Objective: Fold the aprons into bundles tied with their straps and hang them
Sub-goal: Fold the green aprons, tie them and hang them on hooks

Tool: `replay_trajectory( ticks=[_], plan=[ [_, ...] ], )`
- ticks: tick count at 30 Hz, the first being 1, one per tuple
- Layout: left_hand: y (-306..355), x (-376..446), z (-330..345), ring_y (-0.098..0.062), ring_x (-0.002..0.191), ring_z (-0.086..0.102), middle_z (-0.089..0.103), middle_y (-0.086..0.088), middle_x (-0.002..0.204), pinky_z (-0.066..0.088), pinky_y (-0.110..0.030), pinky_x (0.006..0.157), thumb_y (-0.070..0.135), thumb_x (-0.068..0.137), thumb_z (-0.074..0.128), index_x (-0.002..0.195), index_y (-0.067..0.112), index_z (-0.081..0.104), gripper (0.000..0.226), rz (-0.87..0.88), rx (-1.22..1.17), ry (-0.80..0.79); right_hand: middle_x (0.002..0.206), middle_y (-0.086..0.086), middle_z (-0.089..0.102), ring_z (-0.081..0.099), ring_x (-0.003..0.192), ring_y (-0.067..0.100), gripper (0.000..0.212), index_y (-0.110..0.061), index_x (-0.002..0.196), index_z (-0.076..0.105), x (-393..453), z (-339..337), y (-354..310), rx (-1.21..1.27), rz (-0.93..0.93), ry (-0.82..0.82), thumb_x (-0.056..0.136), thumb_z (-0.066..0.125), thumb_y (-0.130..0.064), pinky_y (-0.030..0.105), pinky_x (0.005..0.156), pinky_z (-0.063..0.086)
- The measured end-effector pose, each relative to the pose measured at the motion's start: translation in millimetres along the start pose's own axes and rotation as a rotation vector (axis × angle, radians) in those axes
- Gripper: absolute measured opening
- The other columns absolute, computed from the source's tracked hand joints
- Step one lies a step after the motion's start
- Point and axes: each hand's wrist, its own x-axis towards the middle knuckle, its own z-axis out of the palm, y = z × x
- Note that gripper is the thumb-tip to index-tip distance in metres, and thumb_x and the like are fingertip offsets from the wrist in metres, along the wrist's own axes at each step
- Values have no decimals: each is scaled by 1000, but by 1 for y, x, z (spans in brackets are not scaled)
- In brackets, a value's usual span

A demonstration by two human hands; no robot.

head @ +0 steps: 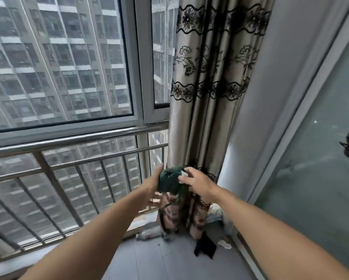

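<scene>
Daylight from a tall glazed window [58, 63] fills this narrow balcony, with a horizontal stainless-steel guard rail [72, 138] running across it and a long beige curtain with black lace floral bands [212, 77] hanging at the rail's right end. Just beside that end of the rail, in front of the curtain, a small dark green fabric apron bundle [169, 181] is held up in the air between both hands, well above the grey tiled floor [169, 259]. The left hand [154, 181] cups the bundle's left side with fingers that look fairly straight, seemingly to steady it; the right hand [195, 181] comes over the top from the right, its fingers bent down onto the cloth and a pale patch near its fingertips, probably to pinch or tuck a strap, though motion blur hides the exact grip. A thin dark strand seems to dangle below the bundle against the curtain; whether it is a strap I cannot tell. Bringing the bundle this close to the rail suggests the hanging spot is there. Below the rail, at the curtain's foot, lie a clear plastic bottle [149, 233] and a dark folded cloth [206, 248].
</scene>
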Motion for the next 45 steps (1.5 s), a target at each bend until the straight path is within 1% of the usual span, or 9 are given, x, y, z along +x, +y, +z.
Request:
replay_trajectory(
  ticks=[5,10,15,18,22,28,33,41,45],
  plan=[
    [52,27,42,-16,91,72,74,-5,106,55,-21,72,70,78,70,121,18,68,68,485,37,-136,107,15,76,72,90,19,41,-4,109,74,10,-72,0,363,108,-8,103,51,-38,31,86,57],
    [96,59,100,-30,100,75,78,-13,106,59,-32,79,32,90,75,120,6,69,40,457,-23,-199,102,20,69,68,75,31,38,-4,105,72,4,-156,3,303,49,7,96,67,-41,37,71,57],
    [147,66,178,-26,91,75,77,-13,109,61,-35,78,30,96,66,118,6,71,32,335,-349,-219,84,8,66,55,53,11,11,-10,102,68,-27,-271,-23,-17,20,60,98,67,-20,20,46,38],
    [169,66,225,-20,82,73,76,-11,111,57,-28,65,30,99,60,124,9,69,35,316,-430,-292,91,5,76,65,61,12,18,-12,100,73,-50,-343,-58,-232,13,131,92,75,-28,19,50,43],
    [194,64,286,-29,107,68,72,-16,123,54,-38,94,31,99,56,132,9,65,41,325,-464,-400,95,-4,79,72,74,11,41,-15,92,72,-81,-413,-97,-500,121,146,76,84,-51,26,64,46],
    [232,61,354,-26,103,65,69,-16,126,52,-36,86,28,92,58,136,8,61,48,341,-464,-617,89,0,72,67,76,12,49,-12,101,72,-119,-489,-130,-425,113,209,78,77,-55,29,68,50],
    [250,72,401,-30,90,64,65,-23,118,52,-35,70,17,80,46,131,4,62,55,383,-310,-785,87,0,73,64,64,9,5,-18,93,69,-147,-535,-152,-648,207,388,94,70,-14,20,50,40],
    [272,73,459,-28,86,57,57,-20,106,52,-38,75,11,62,53,138,-4,48,78,404,36,-969,83,2,67,58,60,13,20,-17,87,70,-194,-571,-195,-432,19,826,94,57,-2,22,50,45],
    [292,65,472,-31,98,67,63,-21,111,55,-44,91,-3,72,55,133,1,52,62,423,166,-1077,80,4,65,62,65,16,21,-16,80,61,-210,-582,-204,-363,-66,1024,92,58,1,26,54,54]
  ],
)
